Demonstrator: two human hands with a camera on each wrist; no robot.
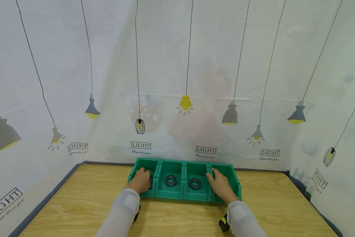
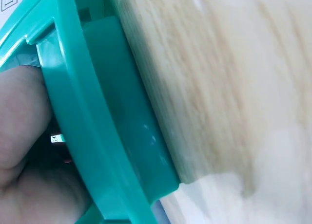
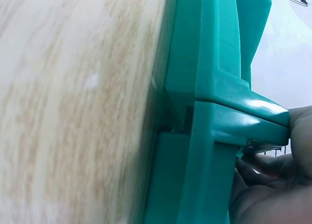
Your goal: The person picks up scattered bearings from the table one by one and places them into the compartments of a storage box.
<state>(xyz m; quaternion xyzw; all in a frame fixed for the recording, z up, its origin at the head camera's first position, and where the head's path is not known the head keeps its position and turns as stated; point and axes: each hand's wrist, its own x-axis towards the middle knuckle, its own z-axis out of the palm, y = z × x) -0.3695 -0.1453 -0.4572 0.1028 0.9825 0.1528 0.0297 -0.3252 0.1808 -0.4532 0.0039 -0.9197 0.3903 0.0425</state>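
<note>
A row of green bins stands on the table against the back cloth. My left hand reaches into the leftmost bin with its fingers bent; the left wrist view shows the thumb and fingers behind the bin's front wall, and whatever lies between them is hidden. The right hand straddles the divider between the two right-hand bins, thumb on one side and fingers on the other, gripping it. One bearing lies flat in the second bin from the left, another bearing in the third.
The wooden tabletop extends in front and to both sides of the bins. Behind it hangs a pale cloth printed with lamps, reaching round both sides. A black wrist device shows beneath the right sleeve.
</note>
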